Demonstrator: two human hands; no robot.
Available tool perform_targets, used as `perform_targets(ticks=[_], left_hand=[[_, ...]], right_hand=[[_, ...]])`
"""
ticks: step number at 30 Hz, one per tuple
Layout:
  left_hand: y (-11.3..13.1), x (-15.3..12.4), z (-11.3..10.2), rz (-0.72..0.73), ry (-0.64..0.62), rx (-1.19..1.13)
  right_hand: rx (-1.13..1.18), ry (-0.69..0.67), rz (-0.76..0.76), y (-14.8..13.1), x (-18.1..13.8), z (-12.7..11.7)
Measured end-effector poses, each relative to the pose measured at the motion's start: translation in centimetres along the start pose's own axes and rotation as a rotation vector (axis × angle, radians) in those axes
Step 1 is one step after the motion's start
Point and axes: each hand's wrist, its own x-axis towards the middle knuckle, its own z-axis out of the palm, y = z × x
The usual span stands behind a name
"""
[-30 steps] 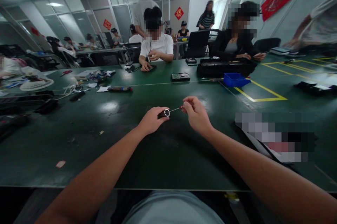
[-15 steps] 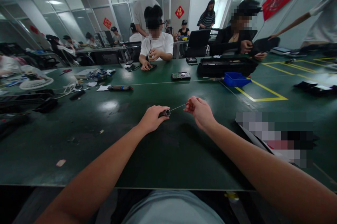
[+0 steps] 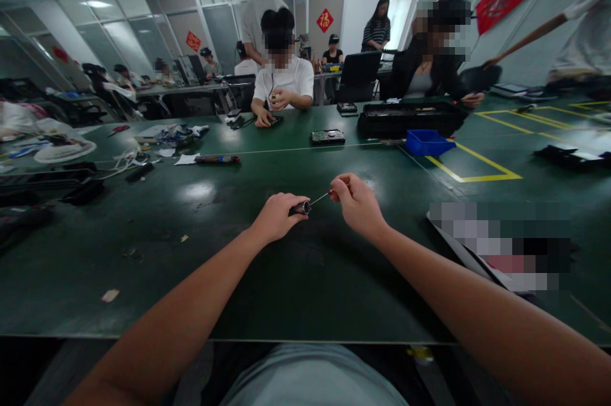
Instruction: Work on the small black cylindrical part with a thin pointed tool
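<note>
Head view: left hand [image 3: 275, 217] clasps dark cylinder [image 3: 301, 207], right hand [image 3: 358, 206] pinches screwdriver [image 3: 329, 193].

Over the last half-second, the right hand [image 3: 357, 204] has moved closer to the dark cylinder [image 3: 302, 207].

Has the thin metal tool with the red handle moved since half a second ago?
Yes: the thin metal tool has shifted slightly left, judged against the rectangular green circuit-board drive.
</note>
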Motion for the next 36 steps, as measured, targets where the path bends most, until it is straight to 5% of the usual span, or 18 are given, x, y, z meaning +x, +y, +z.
perform_targets(ticks=[13, 20, 25, 30, 36], left_hand=[[0.1, 0.2, 0.1, -0.050, 0.009, -0.075], [0.0, 0.7, -0.2, -0.248, 0.247, -0.633], [0.4, 1.1, -1.4, -0.367, 0.268, -1.044], [1.1, 1.2, -2.8, -0.350, 0.085, -0.862], [2.3, 1.7, -2.3, -0.247, -0.087, -0.251]], right_hand=[[-0.245, -0.017, -0.121, -0.4, 0.0, -0.5], [-0.242, 0.033, -0.088, -0.2, 0.2, -0.6], [-0.218, 0.036, -0.088, -0.2, 0.2, -0.8], [-0.209, 0.035, -0.089, -0.3, 0.2, -0.9], [-0.218, 0.033, -0.090, -0.6, 0.2, -1.0]])
